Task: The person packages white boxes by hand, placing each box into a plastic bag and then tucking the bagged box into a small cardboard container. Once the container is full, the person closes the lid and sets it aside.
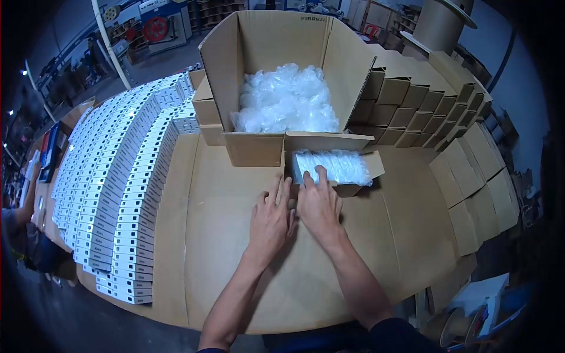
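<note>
A small open cardboard box (351, 190) lies in front of me, filled with a row of clear plastic-wrapped items (338, 166). My right hand (319, 206) is at its front wall, two fingers hooked over the edge and touching the left end of the wrapped row; the thumb is mostly hidden. Beside it, my left hand (272, 217) has its fingers stretched out toward the box's front left corner. Directly behind stands a large open carton (253, 150), holding a heap of loose clear plastic bags (288, 97).
Long stacked rows of small white boxes (135, 235) cover the left of the cardboard-covered table (235, 294). Folded brown boxes (406, 112) are piled at the back right, with more boxes (479, 194) at the right edge. Another person's arm (28, 194) shows far left.
</note>
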A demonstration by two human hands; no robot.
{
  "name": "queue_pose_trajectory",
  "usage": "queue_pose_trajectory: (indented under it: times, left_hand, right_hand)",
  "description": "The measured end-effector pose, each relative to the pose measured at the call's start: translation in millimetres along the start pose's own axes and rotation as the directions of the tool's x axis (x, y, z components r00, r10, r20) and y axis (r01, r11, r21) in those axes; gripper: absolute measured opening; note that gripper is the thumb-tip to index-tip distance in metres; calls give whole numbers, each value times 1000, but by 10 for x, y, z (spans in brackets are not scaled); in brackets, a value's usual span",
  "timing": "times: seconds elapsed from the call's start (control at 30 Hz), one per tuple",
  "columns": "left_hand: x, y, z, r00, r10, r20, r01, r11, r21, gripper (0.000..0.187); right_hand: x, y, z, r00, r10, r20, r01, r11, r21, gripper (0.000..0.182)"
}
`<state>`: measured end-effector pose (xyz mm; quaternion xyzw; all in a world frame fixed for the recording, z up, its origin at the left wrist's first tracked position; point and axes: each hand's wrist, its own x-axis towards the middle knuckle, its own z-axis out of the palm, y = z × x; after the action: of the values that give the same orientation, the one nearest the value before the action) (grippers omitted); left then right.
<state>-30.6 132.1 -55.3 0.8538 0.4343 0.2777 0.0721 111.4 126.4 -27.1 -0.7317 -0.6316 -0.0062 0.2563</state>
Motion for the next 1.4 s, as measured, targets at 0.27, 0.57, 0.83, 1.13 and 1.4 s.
queue_pose_trajectory:
  times: [0.27, 0.57, 0.83, 1.13, 1.4]
  left_hand:
    - [-46, -91, -382, 999, 29, -23, -29, 1000, -9, 73]
    - [439, -1820, -1334, 943, -133, -305, 143, 990, 10, 36]
    - [1778, -3413, -1312, 858, 83, -507, 77, 955, 287, 42]
    - [2032, -3723, -1266, 888, 123, -443, 147, 837, 527, 37]
    - [1394, -3207, -1406, 780, 93, -619, 111, 953, 282, 29]
  right_hand:
    - [-228, -21, -76, 992, 41, 122, -55, 992, 115, 70]
    - [253, -717, -376, 939, -338, 69, 252, 808, 533, 30]
    - [1460, -1508, 281, 689, -712, 133, 576, 650, 495, 33]
    - [1926, -1843, 698, 761, -623, 180, 445, 703, 554, 40]
    - [1881, -1824, 760, 816, -502, 287, 105, 617, 780, 59]
